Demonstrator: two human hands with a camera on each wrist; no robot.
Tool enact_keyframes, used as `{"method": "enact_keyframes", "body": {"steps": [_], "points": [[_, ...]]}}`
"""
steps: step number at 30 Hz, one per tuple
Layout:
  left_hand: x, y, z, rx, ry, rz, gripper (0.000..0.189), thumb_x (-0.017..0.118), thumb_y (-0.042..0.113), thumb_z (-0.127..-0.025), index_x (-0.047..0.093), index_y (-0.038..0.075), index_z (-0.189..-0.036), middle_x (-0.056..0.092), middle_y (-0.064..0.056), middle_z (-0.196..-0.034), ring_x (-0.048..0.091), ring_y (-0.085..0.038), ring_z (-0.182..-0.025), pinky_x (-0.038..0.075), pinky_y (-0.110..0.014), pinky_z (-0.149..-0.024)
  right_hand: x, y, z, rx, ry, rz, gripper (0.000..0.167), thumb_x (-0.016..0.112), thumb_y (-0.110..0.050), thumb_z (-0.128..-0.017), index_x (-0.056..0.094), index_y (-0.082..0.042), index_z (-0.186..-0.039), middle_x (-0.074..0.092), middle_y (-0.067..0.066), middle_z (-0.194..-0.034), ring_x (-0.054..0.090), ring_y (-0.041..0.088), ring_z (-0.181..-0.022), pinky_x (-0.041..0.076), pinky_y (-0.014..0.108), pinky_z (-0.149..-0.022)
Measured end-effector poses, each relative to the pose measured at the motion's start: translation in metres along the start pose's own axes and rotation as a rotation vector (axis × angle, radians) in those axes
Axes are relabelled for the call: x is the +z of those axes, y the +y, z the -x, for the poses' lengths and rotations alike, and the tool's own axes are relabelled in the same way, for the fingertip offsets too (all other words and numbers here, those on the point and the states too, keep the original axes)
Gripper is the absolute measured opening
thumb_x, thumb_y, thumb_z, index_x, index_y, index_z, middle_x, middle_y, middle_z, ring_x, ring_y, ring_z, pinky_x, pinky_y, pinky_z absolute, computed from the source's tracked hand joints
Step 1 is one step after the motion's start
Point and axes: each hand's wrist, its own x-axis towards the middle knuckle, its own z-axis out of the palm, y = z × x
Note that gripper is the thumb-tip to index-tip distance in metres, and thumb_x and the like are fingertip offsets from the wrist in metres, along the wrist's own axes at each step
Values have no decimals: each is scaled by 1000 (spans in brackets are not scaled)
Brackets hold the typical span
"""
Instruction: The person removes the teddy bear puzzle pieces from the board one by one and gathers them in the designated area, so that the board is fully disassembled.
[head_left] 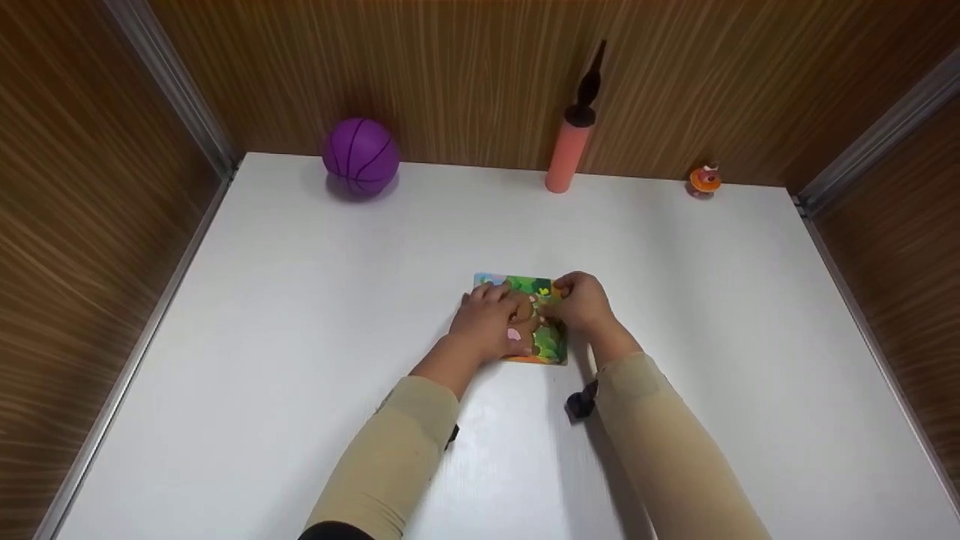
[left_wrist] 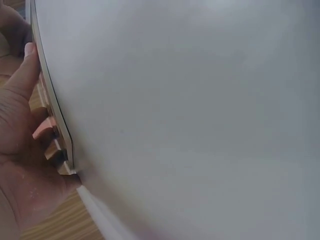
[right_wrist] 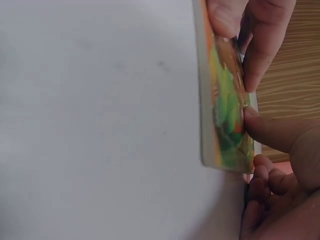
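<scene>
A colourful picture puzzle board [head_left: 550,347] with a green, yellow and orange scene lies flat on the white table. My left hand [head_left: 484,322] rests across its left half, hiding much of the brown animal in the picture. Spread fingers lie on top of the board in the left wrist view. At the right side my right hand [head_left: 586,304] holds the board, its thumb pressed on the surface and its other fingers curled by the edge. In the right wrist view, the thumb [right_wrist: 275,131] touches the board near the green leaves.
A purple ball [head_left: 361,157] sits at the back left of the table [head_left: 300,322]. Against the rear wood-grain wall stands a pink hand pump [head_left: 568,154] with a black top. A small orange figurine [head_left: 705,180] is at the back right.
</scene>
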Motion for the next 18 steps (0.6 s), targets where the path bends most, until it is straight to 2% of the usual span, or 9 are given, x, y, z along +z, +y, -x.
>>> {"method": "enact_keyframes", "body": {"steps": [6,9,18], "points": [[1,1,0,-4,-8,36,74,80,60,-89,57,21,-147,31,-8,-171,24,-35,-157,22,-59,-126,-2,-6,-4,82,-22,-33,59,85,-7,-86,57,6,-136,58,21,-134,59,31,-119,54,44,-105],[0,1,0,-5,-16,28,78,79,60,-90,54,22,-152,29,-8,-172,23,-34,-158,22,-61,-126,-1,-6,-4,94,-22,-44,59,85,-7,-86,56,6,-135,58,21,-133,59,31,-118,54,44,-104],[-4,2,-1,-24,-49,14,83,76,60,-92,45,29,-162,27,-6,-172,18,-33,-159,19,-61,-127,4,-6,1,32,47,-79,57,84,-2,-84,56,8,-133,60,22,-127,60,30,-113,56,43,-100]]}}
